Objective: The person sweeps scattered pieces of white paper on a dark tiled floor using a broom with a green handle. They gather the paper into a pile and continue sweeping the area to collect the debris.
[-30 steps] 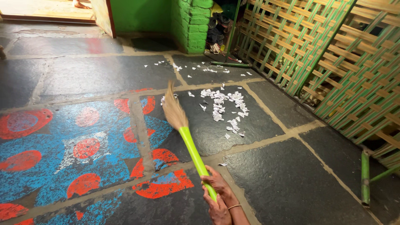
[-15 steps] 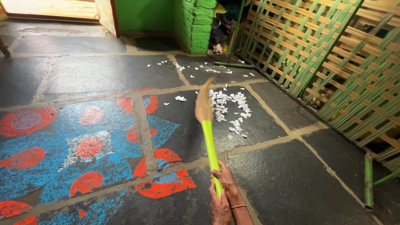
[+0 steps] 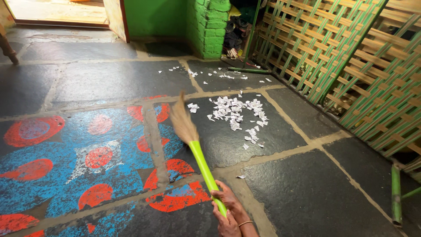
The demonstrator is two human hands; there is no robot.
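Hands: two hands showed at the bottom edge, one below the other on the same stick. Which was left and which right could not be told for sure; the upper hand (image 3: 229,198) wore a thin bangle at the wrist, and the lower hand (image 3: 226,224) was cut off by the frame.
Grasp: both were clenched round the green handle (image 3: 205,169) of a broom, fingers wrapped tight over it.
Broom: the handle ran up and to the left from the hands, ending in a tan bristle head (image 3: 182,123) that was blurred, its tip over the painted floor just left of the paper scraps.
Floor near: dark stone slabs (image 3: 307,197) with pale joints; one stray white scrap (image 3: 240,177) lay on the joint just right of the handle.
Painted patch: blue ground with red rounds and a white smudge (image 3: 94,156), spread to the left of the broom.
Paper scraps: a loose heap of small white torn pieces (image 3: 234,113) lay on the slab right of the bristles, apart from them.
Farther scraps: thinner scatter (image 3: 226,76) nearer the wall.
Lattice: woven tan and green panels (image 3: 351,66) leaned along the right side.
Far: a green brick pillar (image 3: 212,26), then a doorway (image 3: 57,11) at the top left.
Labels: no readable print on the scraps.
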